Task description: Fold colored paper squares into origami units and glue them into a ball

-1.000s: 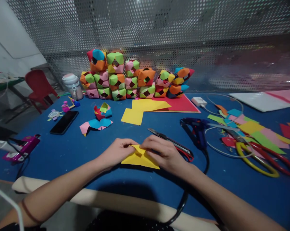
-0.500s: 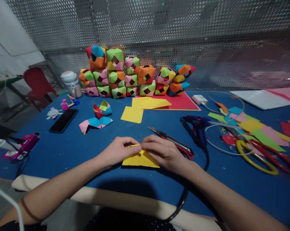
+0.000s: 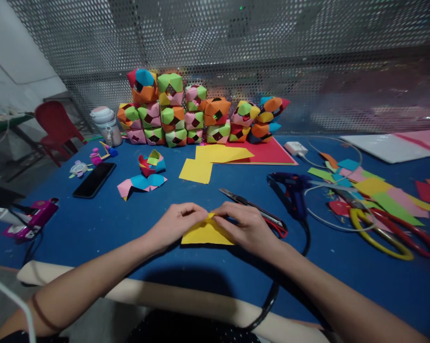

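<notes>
Pinching folded yellow paper (image 3: 207, 234) at its top, btwn thumb + fingers of L hand (image 3: 172, 225); pinching it likewise w/ R hand (image 3: 248, 227), nearly tip to tip w/ the other. Lying btwn the 2 hands, mostly below the fingertips, nr front of worktop (image 3: 136, 252); can't tell if touching it. Running L-R on its long axis, w/ straight bottom edge approx. parallel to worktop's near side. Pointing away from that side w/ small creased peak, toward yellow sheets (image 3: 196, 171) farther back. Just beyond R hand: cutter (image 3: 241, 200).
</notes>
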`<action>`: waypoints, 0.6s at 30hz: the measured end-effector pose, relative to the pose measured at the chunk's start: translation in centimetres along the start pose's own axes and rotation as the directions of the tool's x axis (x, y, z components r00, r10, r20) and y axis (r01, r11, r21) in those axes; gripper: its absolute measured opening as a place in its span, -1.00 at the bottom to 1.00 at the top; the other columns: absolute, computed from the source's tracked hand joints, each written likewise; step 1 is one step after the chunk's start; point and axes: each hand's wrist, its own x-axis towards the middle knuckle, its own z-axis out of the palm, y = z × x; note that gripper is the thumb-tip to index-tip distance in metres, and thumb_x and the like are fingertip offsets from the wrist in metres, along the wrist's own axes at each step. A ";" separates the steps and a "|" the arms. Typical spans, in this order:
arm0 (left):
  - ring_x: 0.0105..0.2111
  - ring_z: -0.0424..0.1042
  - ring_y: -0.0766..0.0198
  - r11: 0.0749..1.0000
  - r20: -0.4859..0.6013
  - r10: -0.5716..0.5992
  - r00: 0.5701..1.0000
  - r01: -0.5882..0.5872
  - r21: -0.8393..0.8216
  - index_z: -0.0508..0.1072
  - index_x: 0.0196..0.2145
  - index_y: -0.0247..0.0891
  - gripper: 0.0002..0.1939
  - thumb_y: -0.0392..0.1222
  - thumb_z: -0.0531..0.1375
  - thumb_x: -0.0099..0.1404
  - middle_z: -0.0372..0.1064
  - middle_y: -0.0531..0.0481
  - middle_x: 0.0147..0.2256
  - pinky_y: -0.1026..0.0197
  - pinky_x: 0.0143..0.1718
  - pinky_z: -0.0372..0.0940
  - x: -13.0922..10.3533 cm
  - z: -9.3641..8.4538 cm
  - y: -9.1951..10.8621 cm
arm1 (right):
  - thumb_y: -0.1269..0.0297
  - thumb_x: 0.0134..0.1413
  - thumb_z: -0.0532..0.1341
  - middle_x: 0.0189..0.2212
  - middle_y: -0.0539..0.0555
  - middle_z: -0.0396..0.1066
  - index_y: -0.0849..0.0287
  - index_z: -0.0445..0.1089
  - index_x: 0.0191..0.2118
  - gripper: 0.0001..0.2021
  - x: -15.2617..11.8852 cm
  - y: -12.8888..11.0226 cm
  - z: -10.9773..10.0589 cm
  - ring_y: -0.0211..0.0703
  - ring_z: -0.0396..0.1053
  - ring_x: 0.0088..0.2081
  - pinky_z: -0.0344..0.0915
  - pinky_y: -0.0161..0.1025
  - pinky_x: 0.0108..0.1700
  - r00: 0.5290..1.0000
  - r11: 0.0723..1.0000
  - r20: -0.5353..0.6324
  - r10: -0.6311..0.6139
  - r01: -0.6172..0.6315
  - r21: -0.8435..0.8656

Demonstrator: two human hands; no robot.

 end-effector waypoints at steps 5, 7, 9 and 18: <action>-0.26 0.38 0.18 0.964 0.128 -0.047 0.991 0.079 -0.252 0.49 -0.23 -0.37 -0.57 0.08 0.12 0.20 0.45 -0.12 -0.30 0.17 -0.20 0.21 0.3 0.0 -0.4 | 0.45 0.11 0.10 -0.50 0.07 0.43 0.25 0.43 -0.31 -0.85 -0.1 0.1 -0.2 -0.27 0.36 -0.48 0.25 -0.35 -0.43 0.999 1.000 0.031 -0.016 0.016 0.008; -0.26 0.37 0.21 0.977 0.123 -0.062 0.990 0.085 -0.194 0.48 -0.20 -0.35 -0.61 0.01 0.21 0.13 0.45 -0.10 -0.29 0.20 -0.21 0.22 0.2 -0.2 -0.3 | 0.45 0.10 0.12 -0.49 0.06 0.46 0.24 0.45 -0.33 -0.85 0.0 0.1 -0.4 -0.29 0.37 -0.48 0.26 -0.37 -0.42 0.999 0.999 0.028 0.035 -0.036 0.031; -0.34 0.36 0.29 0.994 0.091 -0.075 0.993 0.082 -0.073 0.46 -0.18 -0.31 -0.64 -0.09 0.25 0.07 0.43 -0.04 -0.33 0.26 -0.29 0.21 0.1 -0.4 -0.1 | 0.43 0.08 0.14 -0.49 0.04 0.48 0.22 0.46 -0.36 -0.87 0.0 0.1 -0.5 -0.30 0.37 -0.49 0.26 -0.38 -0.43 0.992 0.991 0.035 0.118 -0.120 0.062; -0.59 0.16 0.42 0.976 -0.033 -0.086 0.996 0.091 0.196 0.43 -0.45 -0.36 -0.74 -0.08 0.11 0.13 0.24 0.11 -0.59 0.37 -0.60 -0.01 0.3 0.0 -0.9 | 0.34 0.02 0.20 -0.46 0.03 0.44 0.22 0.43 -0.35 -0.91 0.4 -0.1 0.5 -0.24 0.34 -0.44 0.28 -0.32 -0.41 0.965 0.963 0.067 0.252 -0.257 0.084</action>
